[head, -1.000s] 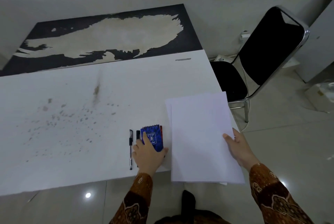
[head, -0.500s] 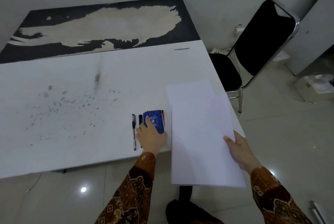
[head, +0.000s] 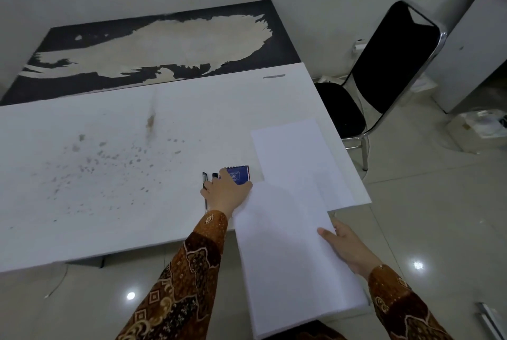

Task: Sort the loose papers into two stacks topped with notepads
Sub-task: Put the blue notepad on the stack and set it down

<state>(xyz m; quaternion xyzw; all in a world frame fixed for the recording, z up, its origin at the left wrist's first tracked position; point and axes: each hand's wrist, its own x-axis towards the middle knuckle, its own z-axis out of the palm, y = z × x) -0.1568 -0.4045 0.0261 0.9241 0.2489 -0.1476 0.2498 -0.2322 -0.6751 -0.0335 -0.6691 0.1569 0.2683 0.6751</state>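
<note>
Notepad (head: 240, 174) on table (head: 109, 164) near its right front corner, pens (head: 205, 178) just left of it, paper sheet (head: 290, 153) just right. Left hand (head: 226, 192) resting on notepad. Right hand (head: 348, 247) gripping paper stack (head: 288, 257) overhanging the front edge. Chair (head: 384, 71) right of table.

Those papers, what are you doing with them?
A person is sorting paper at a white table. The right hand holds a bunch of white sheets pulled partly off the table's near edge, while more sheets lie flat behind. The left hand rests on a small blue notepad, beside two pens.
</note>
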